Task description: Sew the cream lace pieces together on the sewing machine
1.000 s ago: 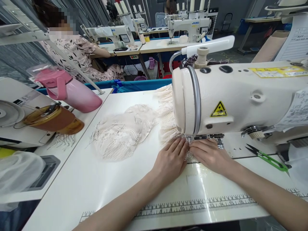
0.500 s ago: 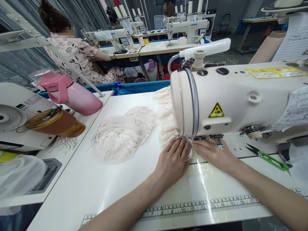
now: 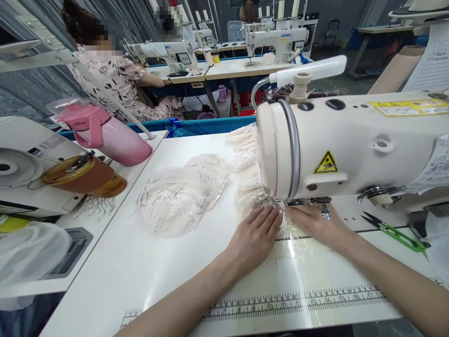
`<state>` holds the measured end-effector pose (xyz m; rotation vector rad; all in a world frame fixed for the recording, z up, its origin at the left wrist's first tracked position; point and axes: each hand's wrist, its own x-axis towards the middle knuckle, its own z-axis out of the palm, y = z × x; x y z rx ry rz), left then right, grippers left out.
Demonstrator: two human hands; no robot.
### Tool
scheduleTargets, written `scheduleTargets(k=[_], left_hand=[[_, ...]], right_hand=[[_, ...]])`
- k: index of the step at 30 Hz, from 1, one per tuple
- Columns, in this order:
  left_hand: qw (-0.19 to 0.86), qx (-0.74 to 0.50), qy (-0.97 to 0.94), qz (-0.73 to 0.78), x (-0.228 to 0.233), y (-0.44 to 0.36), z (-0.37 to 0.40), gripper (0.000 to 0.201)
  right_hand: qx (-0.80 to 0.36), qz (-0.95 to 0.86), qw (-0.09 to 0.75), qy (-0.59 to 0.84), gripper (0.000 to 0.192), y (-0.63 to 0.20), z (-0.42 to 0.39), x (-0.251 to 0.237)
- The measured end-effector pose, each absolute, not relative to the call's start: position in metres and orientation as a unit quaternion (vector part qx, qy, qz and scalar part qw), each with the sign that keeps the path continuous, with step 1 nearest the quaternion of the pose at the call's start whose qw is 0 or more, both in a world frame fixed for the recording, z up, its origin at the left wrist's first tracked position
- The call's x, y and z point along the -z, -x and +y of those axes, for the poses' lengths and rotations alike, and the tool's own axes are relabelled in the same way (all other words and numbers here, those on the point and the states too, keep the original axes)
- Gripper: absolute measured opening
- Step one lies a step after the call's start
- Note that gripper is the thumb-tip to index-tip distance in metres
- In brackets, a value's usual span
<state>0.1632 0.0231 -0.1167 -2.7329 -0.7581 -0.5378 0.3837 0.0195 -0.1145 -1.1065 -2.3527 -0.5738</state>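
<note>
My left hand (image 3: 257, 229) lies flat with its fingers stretched out on cream lace fabric (image 3: 247, 180), just left of the needle area of the sewing machine (image 3: 333, 145). My right hand (image 3: 317, 222) reaches in from the other side, index finger extended to the fabric's edge; its other fingers are partly hidden behind the presser-foot parts (image 3: 325, 209). The gathered fabric runs back along the machine head's left side. A separate cream lace piece (image 3: 175, 201) with dark loose threads lies on the table to the left.
Green thread snips (image 3: 400, 234) lie right of my right hand. A printed ruler (image 3: 280, 305) runs along the table's front. At left stand a pink bottle (image 3: 108, 135) and an amber cup (image 3: 82, 175). A person in a patterned top (image 3: 108, 79) sits beyond, near other sewing machines (image 3: 277, 42).
My left hand has slid slightly toward me and its fingers have flattened over the fabric. The whole view has shifted a little, so the machine appears further right.
</note>
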Motion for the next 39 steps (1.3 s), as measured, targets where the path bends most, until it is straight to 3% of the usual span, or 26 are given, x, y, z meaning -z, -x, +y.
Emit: scheduleTargets(k=[3, 10, 16, 27, 39], left_hand=[[0.110, 0.168, 0.948, -0.249, 0.112, -0.156, 0.027, 0.035], [0.087, 0.157, 0.957, -0.229, 0.107, -0.145, 0.036, 0.034], [0.118, 0.145, 0.952, -0.241, 0.110, -0.146, 0.036, 0.036], [0.113, 0.151, 0.939, -0.286, 0.118, -0.155, 0.029, 0.039], [0.203, 0.164, 0.911, -0.320, 0.117, -0.167, 0.024, 0.034]], right_hand=[[0.269, -0.863, 0.211, 0.373, 0.022, -0.380, 0.020, 0.113], [0.161, -0.896, 0.220, 0.352, 0.023, -0.365, 0.016, 0.118], [0.162, -0.894, 0.270, 0.318, 0.021, -0.357, 0.016, 0.115], [0.133, -0.887, 0.259, 0.358, 0.025, -0.361, 0.011, 0.115], [0.130, -0.875, 0.242, 0.400, 0.037, -0.368, 0.016, 0.124]])
